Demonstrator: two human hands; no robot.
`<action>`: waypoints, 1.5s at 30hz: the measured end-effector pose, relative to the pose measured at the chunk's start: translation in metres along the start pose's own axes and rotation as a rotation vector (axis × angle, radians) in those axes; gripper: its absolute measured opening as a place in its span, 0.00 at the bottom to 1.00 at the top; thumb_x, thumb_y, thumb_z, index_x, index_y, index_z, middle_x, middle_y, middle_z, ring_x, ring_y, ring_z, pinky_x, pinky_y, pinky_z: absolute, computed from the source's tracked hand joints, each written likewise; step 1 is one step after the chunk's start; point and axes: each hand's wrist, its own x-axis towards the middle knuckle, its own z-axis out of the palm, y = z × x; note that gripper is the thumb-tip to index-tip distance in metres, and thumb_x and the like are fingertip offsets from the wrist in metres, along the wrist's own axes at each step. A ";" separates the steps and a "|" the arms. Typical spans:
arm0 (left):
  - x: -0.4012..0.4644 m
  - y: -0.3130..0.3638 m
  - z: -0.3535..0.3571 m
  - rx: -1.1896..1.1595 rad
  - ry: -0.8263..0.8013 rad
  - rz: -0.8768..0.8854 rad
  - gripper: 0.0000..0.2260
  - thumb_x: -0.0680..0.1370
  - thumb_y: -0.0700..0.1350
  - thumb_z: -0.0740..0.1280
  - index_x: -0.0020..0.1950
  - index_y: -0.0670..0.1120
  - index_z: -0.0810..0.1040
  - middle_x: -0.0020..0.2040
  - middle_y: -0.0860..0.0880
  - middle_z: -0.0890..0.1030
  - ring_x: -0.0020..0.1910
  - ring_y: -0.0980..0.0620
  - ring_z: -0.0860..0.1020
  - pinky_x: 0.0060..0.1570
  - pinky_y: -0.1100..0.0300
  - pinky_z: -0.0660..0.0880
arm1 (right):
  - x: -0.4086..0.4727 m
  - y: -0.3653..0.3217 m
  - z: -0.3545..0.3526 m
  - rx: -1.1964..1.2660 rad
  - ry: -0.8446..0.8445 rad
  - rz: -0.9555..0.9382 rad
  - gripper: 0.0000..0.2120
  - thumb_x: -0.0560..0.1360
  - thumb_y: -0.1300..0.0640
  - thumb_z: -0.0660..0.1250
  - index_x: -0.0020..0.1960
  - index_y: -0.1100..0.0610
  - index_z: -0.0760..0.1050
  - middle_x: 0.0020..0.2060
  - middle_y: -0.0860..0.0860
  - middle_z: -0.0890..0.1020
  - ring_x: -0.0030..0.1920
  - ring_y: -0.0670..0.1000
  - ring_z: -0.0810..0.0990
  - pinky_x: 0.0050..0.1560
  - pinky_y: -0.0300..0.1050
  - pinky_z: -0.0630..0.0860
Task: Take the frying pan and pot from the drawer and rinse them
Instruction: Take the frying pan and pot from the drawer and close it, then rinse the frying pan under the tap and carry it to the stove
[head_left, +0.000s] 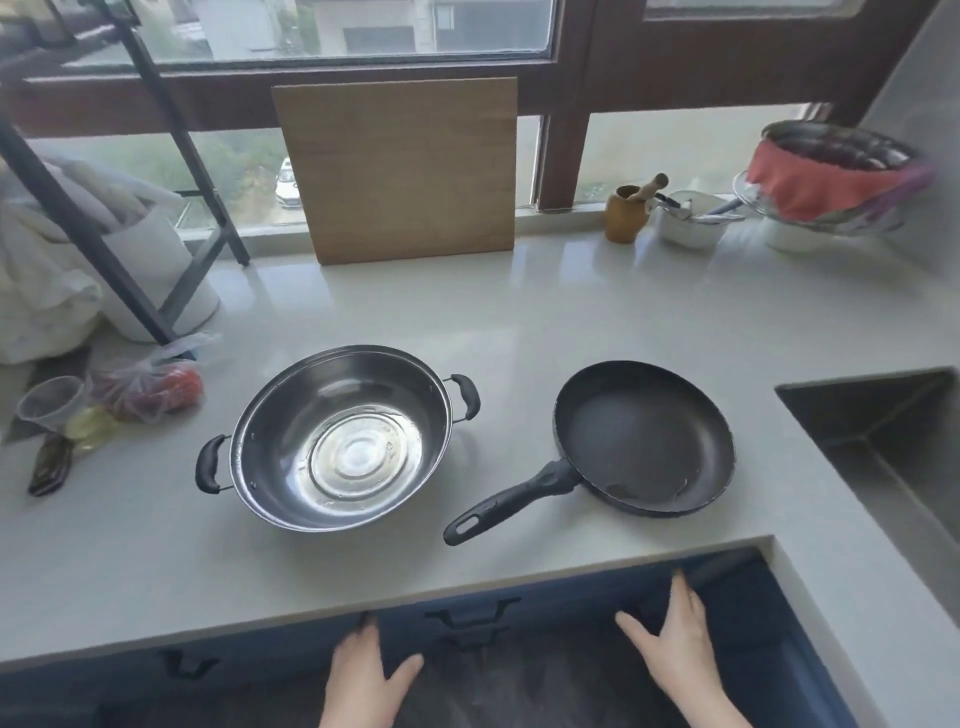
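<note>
Pale stone countertop (519, 322) runs beneath a kitchen window, a wooden cutting board (405, 171) propped against the glass. On it sit a steel two-handled pot (340, 436) and, just right of it, a black frying pan (644, 436), near the sink (883, 431). Below, blue drawers (467, 608) meet the left hand (363, 675) and right hand (680, 644), both spread and empty. No legible writing.

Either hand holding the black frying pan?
No: the black frying pan sits alone on the pale countertop; both hands are below the counter edge.
</note>
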 end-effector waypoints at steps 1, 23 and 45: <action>-0.008 0.013 0.001 0.029 -0.060 0.098 0.48 0.69 0.69 0.64 0.79 0.46 0.51 0.76 0.46 0.62 0.76 0.48 0.60 0.72 0.60 0.57 | -0.004 0.004 -0.009 0.033 0.016 0.017 0.50 0.70 0.48 0.76 0.79 0.57 0.49 0.77 0.56 0.57 0.75 0.57 0.61 0.70 0.58 0.64; 0.086 0.275 -0.035 0.259 -0.016 0.745 0.57 0.60 0.67 0.69 0.80 0.51 0.44 0.77 0.52 0.54 0.76 0.51 0.52 0.73 0.61 0.52 | 0.105 -0.024 -0.178 -0.163 -0.063 -0.301 0.61 0.63 0.38 0.76 0.80 0.50 0.39 0.79 0.46 0.48 0.78 0.48 0.47 0.76 0.45 0.53; 0.121 0.309 -0.024 -0.176 -0.389 0.658 0.53 0.60 0.35 0.78 0.73 0.65 0.52 0.64 0.55 0.69 0.57 0.51 0.76 0.44 0.60 0.78 | 0.221 -0.058 -0.194 -0.125 -0.587 -0.456 0.71 0.56 0.46 0.82 0.75 0.42 0.28 0.70 0.39 0.54 0.73 0.41 0.52 0.74 0.40 0.54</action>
